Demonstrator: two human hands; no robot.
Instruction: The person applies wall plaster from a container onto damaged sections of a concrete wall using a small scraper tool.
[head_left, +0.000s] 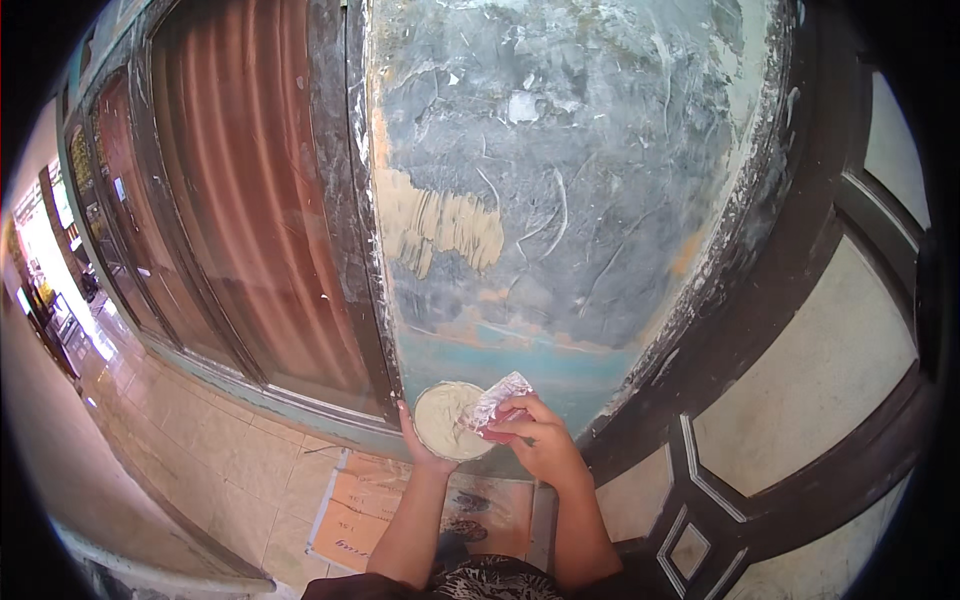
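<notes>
My left hand [424,452] grips a round tub [417,428] from its left side and underneath, fingers along the rim. Pale cream putty [442,412] fills the tub, its surface smeared and uneven. In my right hand [548,446] is a putty scraper [509,391] with a silvery, putty-smeared blade and a reddish part under my fingers. Its lower edge is in or right over the putty at the tub's right side. Ahead stands a grey, patchy wall [590,230] with a fresh-looking beige putty patch [445,225] at its left edge.
A window with a reddish-brown curtain [250,180] is on the left. On the right is a dark-framed door with pale panels [820,370]. Orange printed cardboard [365,510] lies on the tiled floor [225,450] below my arms. A teal band [530,360] runs along the wall's lower part.
</notes>
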